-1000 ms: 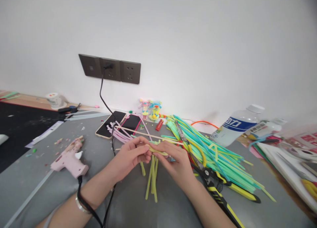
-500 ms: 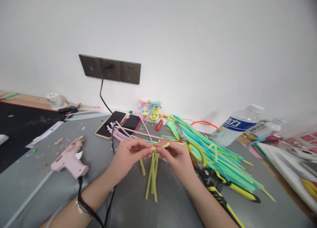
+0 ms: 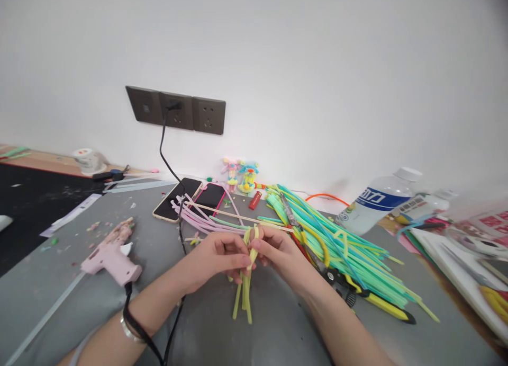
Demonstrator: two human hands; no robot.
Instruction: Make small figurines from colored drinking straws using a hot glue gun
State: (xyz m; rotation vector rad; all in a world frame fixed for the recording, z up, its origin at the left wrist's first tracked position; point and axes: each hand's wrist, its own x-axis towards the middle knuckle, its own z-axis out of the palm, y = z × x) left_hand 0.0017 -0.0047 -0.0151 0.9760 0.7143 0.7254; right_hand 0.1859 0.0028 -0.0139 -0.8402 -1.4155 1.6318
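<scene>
Between my two hands, above the grey table, is a yellow pipe cleaner (image 3: 253,253), looped at the top. My left hand (image 3: 224,257) pinches it from the left, with thumb and forefinger closed on its lower part. From the other side my right hand (image 3: 275,249) grips it near the loop, thumb pressed against the fingers. Below the hands, several yellow pipe cleaner lengths (image 3: 245,302) hang or lie downward; whether they join the held piece is hidden by the fingers. Purple pipe cleaners (image 3: 198,217) lie just beyond my left hand.
A pink hot glue gun (image 3: 113,257) lies left, its black cord crossing my left forearm. Green pipe cleaners (image 3: 337,249), scissors (image 3: 291,212) and yellow-black pliers (image 3: 381,305) lie right. Behind are two phones (image 3: 182,194), small figures (image 3: 248,178) and a tilted bottle (image 3: 377,202).
The yellow pipe cleaner has gone from lying sideways between the fingertips to standing upright in a loop. My left hand has shifted slightly lower and right, while my right hand has turned a little.
</scene>
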